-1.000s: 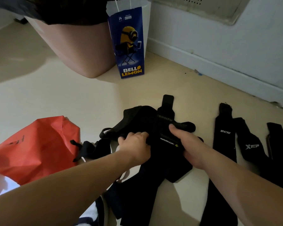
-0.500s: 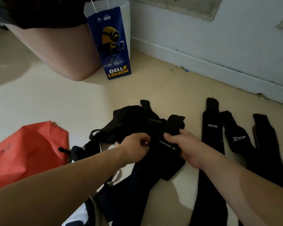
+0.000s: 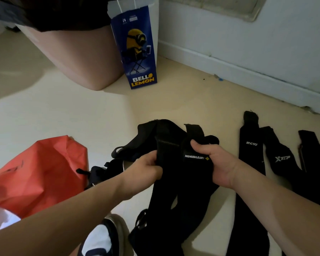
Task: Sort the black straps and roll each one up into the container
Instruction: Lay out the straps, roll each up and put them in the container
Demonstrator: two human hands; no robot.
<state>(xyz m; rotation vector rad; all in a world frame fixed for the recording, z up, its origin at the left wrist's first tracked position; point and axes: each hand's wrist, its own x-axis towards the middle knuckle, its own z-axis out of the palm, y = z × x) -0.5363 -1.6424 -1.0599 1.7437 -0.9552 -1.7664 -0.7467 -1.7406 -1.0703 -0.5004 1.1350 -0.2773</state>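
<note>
My left hand (image 3: 146, 167) grips a plain black strap (image 3: 163, 154) lifted off the pile. Beside it, my right hand (image 3: 216, 161) pinches a black strap (image 3: 194, 157) with white lettering and a yellow mark. Both straps hang down toward me, partly overlapping. More tangled black straps (image 3: 146, 133) lie on the floor behind my hands. Three black straps are laid out flat on the right: one with a white logo (image 3: 251, 145), one with a larger logo (image 3: 281, 159), and a plain one (image 3: 312, 150).
An orange bag (image 3: 39, 172) lies at the left on the pale floor. A blue paper gift bag (image 3: 137, 52) stands at the back beside a pinkish bin (image 3: 78, 58). A white wall with a baseboard (image 3: 248, 71) runs along the right. A shoe (image 3: 103, 237) shows at the bottom.
Both hands have lifted two straps out of the pile and drawn them a little apart. The lettered strap's end now folds over my right thumb.
</note>
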